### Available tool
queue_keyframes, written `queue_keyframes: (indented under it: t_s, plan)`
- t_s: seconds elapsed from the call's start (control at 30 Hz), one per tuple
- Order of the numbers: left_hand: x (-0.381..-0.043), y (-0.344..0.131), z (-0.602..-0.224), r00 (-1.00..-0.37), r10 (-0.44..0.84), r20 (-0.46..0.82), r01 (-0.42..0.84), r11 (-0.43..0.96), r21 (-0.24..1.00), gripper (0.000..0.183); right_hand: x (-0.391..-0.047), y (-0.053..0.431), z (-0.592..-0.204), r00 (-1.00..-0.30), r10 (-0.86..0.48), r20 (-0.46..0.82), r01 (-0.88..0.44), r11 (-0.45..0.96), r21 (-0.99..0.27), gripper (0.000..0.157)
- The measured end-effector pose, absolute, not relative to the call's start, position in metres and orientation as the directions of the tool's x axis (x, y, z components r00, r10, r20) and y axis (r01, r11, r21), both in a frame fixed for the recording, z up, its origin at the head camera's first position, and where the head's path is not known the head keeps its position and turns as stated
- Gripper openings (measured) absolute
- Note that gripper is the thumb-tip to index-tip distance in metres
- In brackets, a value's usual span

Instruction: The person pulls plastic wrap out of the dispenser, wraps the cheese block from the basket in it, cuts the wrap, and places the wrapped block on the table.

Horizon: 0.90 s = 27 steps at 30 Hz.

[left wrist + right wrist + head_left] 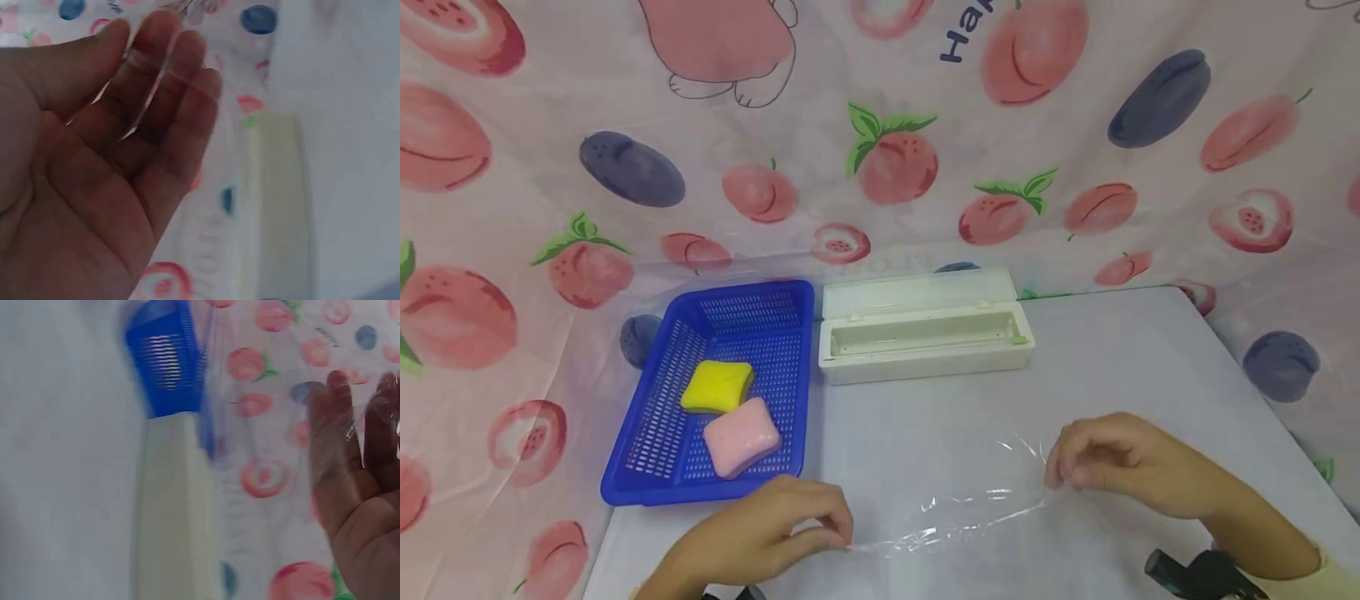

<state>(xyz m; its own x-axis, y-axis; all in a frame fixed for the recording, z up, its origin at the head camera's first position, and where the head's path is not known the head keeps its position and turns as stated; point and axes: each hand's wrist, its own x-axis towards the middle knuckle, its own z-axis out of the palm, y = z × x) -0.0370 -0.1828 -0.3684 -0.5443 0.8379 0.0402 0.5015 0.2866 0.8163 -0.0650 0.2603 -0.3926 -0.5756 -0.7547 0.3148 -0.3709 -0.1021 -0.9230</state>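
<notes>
1. Your left hand (767,533) and right hand (1131,467) each pinch an end of the clear film (940,527) between thumb and fingers.
2. The film spans between them over the white table (1097,367); whether it touches there, you can't tell.
3. Getting the film out and spread looks done; laying it over anything remains undone.
4. It looks thin, glossy and creased, bunched along its near edge.
5. Beyond, the white box (925,367) stands lid-up beside the blue basket (808,375), whose yellow block (717,387) and pink block (742,437) lie uncovered.
</notes>
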Motion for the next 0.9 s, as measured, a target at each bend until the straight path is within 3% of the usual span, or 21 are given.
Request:
queue_keyframes:
  t_s: [0.1, 0.2, 0.3, 0.57, 0.8, 0.9]
  plan:
    - [-0.030, -0.181, -0.399, -0.519, 0.851, -0.072, 0.464, 0.352, 0.813, 0.016, -0.055, 0.259, -0.415, -0.569, -0.807, 0.158, -0.263, -0.003, -0.965, 0.032]
    - [-0.027, -0.179, -0.424, -0.510, 0.854, -0.104, 0.457, 0.372, 0.808, 0.018, -0.047, 0.260, -0.436, -0.566, -0.822, 0.066, -0.214, 0.069, -0.974, 0.024]
    - [-0.025, -0.177, -0.444, -0.519, 0.846, -0.118, 0.435, 0.380, 0.816, 0.017, -0.040, 0.263, -0.453, -0.570, -0.820, 0.047, -0.257, 0.123, -0.959, 0.018]
    - [-0.015, -0.170, -0.471, -0.581, 0.795, -0.174, 0.432, 0.482, 0.762, 0.013, -0.026, 0.273, -0.487, -0.666, -0.744, 0.047, -0.381, 0.285, -0.880, 0.011]
    - [-0.010, -0.165, -0.483, -0.648, 0.738, -0.186, 0.455, 0.572, 0.683, 0.012, -0.022, 0.271, -0.501, -0.602, -0.795, 0.077, -0.442, 0.252, -0.861, 0.006]
    - [-0.009, -0.164, -0.487, -0.657, 0.723, -0.215, 0.462, 0.611, 0.643, 0.010, -0.023, 0.272, -0.499, -0.567, -0.823, 0.034, -0.486, 0.301, -0.820, 0.014]
